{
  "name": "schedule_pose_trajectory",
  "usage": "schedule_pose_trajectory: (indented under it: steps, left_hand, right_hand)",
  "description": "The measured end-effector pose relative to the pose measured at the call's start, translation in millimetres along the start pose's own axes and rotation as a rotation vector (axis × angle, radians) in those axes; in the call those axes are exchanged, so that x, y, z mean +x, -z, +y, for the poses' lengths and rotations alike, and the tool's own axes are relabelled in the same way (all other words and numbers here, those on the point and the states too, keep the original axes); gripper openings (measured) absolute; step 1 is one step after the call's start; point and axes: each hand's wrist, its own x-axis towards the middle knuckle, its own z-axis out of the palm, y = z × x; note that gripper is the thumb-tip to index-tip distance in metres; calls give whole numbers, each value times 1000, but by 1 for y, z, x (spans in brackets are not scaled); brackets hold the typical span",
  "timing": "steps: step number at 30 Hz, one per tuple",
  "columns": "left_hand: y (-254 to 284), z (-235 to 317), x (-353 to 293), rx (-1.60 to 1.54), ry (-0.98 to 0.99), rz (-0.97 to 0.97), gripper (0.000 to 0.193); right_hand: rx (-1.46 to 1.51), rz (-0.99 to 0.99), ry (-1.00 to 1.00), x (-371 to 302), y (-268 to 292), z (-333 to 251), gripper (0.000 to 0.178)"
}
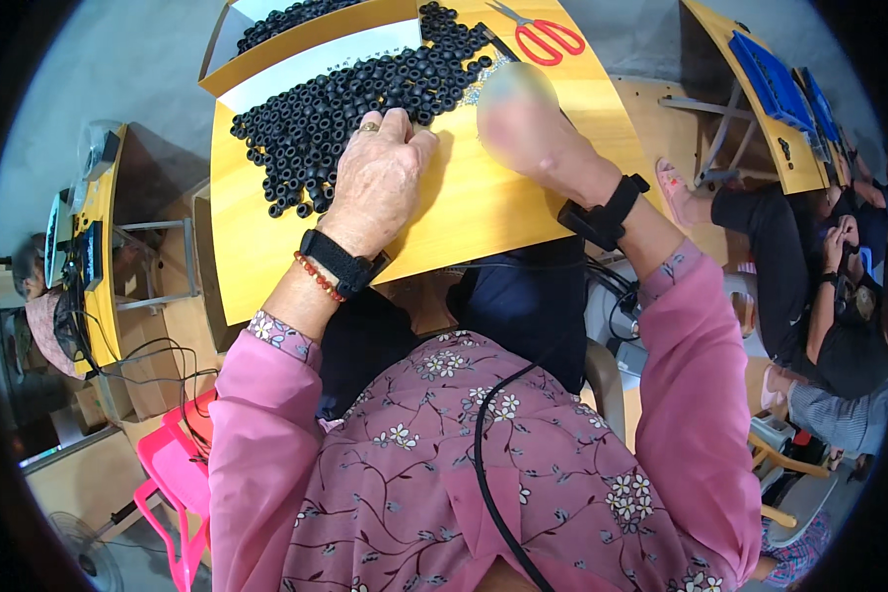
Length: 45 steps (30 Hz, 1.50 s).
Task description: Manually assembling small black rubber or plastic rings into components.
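A wide heap of small black ring-shaped parts (316, 128), each with a hole through it, covers the far left of the yellow table (464, 212). My left hand (380, 178) rests at the heap's near right edge, its fingers curled down and pressed together. Their tips are hidden, and so is whatever they hold. To its right, my right hand (562, 163) is over the table beside a small pile of shiny metal pieces (476, 89). A blurred patch covers its fingers, so their pose and anything in them cannot be made out.
Red-handled scissors (551, 41) lie at the table's far edge. An open cardboard box (316, 39) holding more black parts stands behind the heap. A pink plastic stool (178, 459) is at the left. Other people sit at tables (760, 109) on both sides. A black cable (483, 444) crosses my lap.
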Motion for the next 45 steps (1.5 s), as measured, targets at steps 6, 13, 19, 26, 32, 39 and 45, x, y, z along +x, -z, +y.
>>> schedule_pose_trajectory:
  steps: [6, 13, 19, 26, 32, 39, 45]
  left_hand:
    - [-2, -2, 3, -30, -20, 24, 18]
    - [-2, -5, 3, -62, -26, 46, 19]
    - [6, -5, 3, -201, 73, 187, 23]
    - [16, -2, -1, -333, 22, 329, 19]
    - [33, 10, -15, -572, 154, 323, 9]
    - [50, 23, -37, -832, 317, 367, 7]
    - [21, 29, -75, -1037, 510, 226, 13]
  right_hand:
    - [38, 48, -11, -3, -2, 4, 13]
    - [150, 75, -159, -5, 2, 0, 15]
    - [297, 37, -314, -5, 6, -8, 12]
    - [253, 36, -161, -1, -4, -12, 12]
    - [127, 72, -69, 2, -4, -13, 18]
    - [170, 44, -47, 0, -2, -18, 19]
    - [126, 68, -230, -5, 2, -17, 18]
